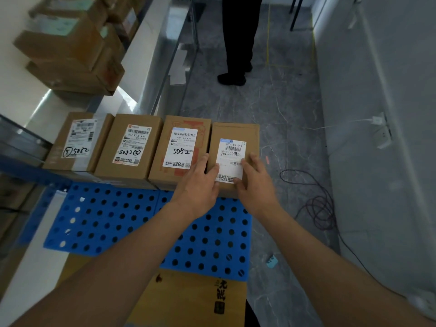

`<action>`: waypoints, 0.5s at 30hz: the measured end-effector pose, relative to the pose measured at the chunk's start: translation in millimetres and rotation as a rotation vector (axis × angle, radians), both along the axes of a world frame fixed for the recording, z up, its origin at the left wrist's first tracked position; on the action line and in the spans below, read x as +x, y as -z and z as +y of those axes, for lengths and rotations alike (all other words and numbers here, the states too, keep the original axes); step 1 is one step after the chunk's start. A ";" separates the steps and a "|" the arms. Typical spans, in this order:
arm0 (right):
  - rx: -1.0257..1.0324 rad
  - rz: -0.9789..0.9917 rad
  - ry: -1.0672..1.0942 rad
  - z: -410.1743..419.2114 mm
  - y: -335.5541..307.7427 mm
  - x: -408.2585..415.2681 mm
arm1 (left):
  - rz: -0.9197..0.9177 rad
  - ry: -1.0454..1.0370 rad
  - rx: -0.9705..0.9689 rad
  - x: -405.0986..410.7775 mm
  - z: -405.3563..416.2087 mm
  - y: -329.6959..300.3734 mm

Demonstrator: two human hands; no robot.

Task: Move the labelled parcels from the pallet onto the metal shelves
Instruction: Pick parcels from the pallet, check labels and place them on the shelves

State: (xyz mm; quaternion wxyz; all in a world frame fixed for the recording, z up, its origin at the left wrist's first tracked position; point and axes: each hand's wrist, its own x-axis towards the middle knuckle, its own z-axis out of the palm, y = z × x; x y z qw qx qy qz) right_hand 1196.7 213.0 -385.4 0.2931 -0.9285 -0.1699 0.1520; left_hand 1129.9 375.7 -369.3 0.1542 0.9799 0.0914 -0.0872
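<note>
Four labelled parcels sit in a row along the far edge of the blue pallet [113, 223], touching side by side. Both hands are on the rightmost parcel [236, 138]. Left hand [200, 182] lies at its left edge, in the seam w/ the neighbouring parcel [181, 147], fingers fairly straight, not wrapped round anything. Right hand [253, 180] rests flat on top, fingers extended over the label [232, 153], thumb at the label's lower edge. No real grip yet, just contact. The box looks like stiff cardboard, small, prob. light; smooth faces and a glossy label could slip. Best hold, by the look of it: palms on opposite side walls, not on the label. Shelves [151, 74] w/ stacked cartons [70, 50] stand to the left, beyond the row.
</note>
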 end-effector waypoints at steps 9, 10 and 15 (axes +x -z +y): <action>-0.180 -0.027 -0.049 9.5 -6.9 1.6 | -0.036 0.058 0.000 3.5 2.1 -0.9; -0.192 -0.024 -0.057 10.1 -7.3 2.3 | -0.034 0.070 -0.009 4.0 1.9 -0.7; -0.212 0.000 -0.101 9.7 -8.5 8.6 | -0.022 0.076 -0.059 6.4 1.1 -4.2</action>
